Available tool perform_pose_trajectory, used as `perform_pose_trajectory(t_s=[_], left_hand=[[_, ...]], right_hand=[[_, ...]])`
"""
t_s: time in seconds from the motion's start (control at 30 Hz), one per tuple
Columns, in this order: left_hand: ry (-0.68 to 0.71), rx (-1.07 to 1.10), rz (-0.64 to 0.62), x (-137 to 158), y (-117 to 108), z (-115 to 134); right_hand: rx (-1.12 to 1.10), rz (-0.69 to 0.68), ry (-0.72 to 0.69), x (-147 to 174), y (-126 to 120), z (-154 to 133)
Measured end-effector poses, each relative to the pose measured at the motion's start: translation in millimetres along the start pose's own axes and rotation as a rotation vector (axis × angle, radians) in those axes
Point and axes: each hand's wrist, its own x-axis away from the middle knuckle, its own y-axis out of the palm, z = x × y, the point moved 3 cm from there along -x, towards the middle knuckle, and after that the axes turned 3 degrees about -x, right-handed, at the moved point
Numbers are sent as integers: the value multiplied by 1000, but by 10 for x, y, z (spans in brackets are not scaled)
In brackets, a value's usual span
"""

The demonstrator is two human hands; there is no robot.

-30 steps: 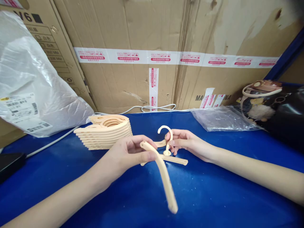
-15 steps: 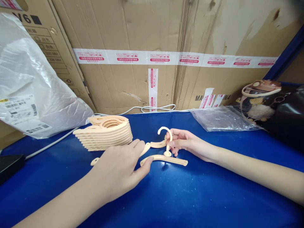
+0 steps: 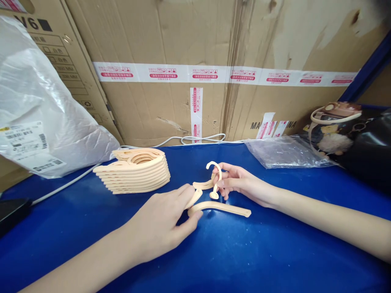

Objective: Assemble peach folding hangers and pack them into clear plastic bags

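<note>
My right hand (image 3: pixel 233 179) pinches a cream plastic hanger hook (image 3: pixel 219 173) by its shaft, with the curved end up and the small round foot down. A curved cream piece (image 3: pixel 202 185) shows behind the hook, partly hidden by my right fingers; whether they hold it I cannot tell. My left hand (image 3: pixel 168 217) is closed on a cream hanger arm (image 3: pixel 224 206), which points right just below the hook's foot. Another cream end (image 3: pixel 195 198) sticks out from under my left fingers; the rest of it is covered. The hook and the hanger arm look apart.
Left of the hands stands a neat stack of folded cream hangers (image 3: pixel 137 175) on the blue table (image 3: pixel 244 252). A white parcel bag (image 3: pixel 55 114), a clear plastic bag (image 3: pixel 281 152), a cable (image 3: pixel 165 141) and a bottle (image 3: pixel 334 126) lie around the back. Large cardboard boxes (image 3: pixel 159 110) wall the rear.
My left hand has shifted right with the hanger arm, whose free end now reaches further right. In my right hand the hook has tilted slightly.
</note>
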Motion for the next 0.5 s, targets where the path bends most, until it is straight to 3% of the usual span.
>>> perform_pose_trajectory(t_s=[0.33,0.5], left_hand=[[146,-30,128,-10,111,-48],[148,-25,99,-13,144,-54]], right_hand=[[-61,20,-3,-4,-11,-21],[-63,39,-2,-4,-22,-17]])
